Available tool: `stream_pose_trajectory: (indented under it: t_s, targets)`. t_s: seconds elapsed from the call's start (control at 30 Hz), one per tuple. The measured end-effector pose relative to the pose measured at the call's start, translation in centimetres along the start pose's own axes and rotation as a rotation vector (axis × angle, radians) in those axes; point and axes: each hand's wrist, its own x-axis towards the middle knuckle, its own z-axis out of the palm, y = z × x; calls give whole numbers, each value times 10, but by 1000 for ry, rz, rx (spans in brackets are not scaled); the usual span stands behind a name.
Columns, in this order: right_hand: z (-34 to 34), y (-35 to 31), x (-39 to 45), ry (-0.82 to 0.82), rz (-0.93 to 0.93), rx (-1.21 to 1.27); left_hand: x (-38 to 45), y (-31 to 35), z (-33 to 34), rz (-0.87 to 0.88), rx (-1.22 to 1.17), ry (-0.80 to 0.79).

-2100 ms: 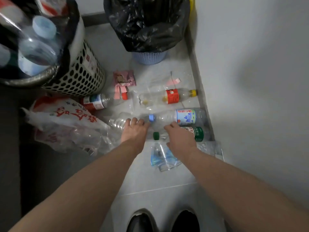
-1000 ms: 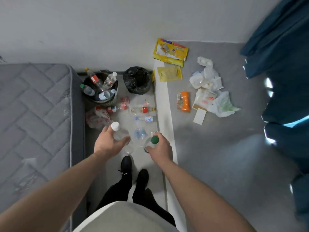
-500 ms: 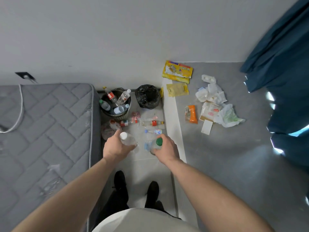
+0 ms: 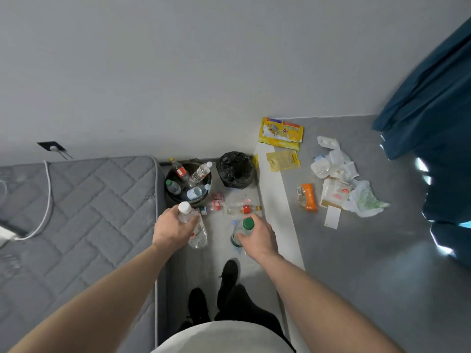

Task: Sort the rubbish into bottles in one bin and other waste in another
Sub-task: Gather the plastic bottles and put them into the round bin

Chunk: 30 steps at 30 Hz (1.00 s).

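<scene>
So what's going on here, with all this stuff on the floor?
A person is sorting rubbish. The left hand grips a white-capped bottle and the right hand a green-capped bottle, both held above the floor. Ahead, one bin already holds several bottles; beside it stands a black-bagged bin. A few bottles lie on the floor, and wrappers lie off to the right.

no readable text; print on yellow packet [image 4: 281,130] upper centre, bottle labels in bottle bin [image 4: 188,181] and orange wrapper [image 4: 309,197] too small to read
</scene>
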Motion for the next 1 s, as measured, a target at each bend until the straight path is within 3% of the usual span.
stream_pose_trajectory:
  t_s: [0.4, 0.73, 1.0]
  targets:
    - [-21, -63, 106, 4, -29, 45, 97, 15, -38, -39, 14, 155]
    - [9, -124, 177, -2, 71, 51, 207, 3, -55, -98, 12, 37]
    - [77, -145, 270, 8, 140, 56, 332, -48, -23, -130, 41, -54]
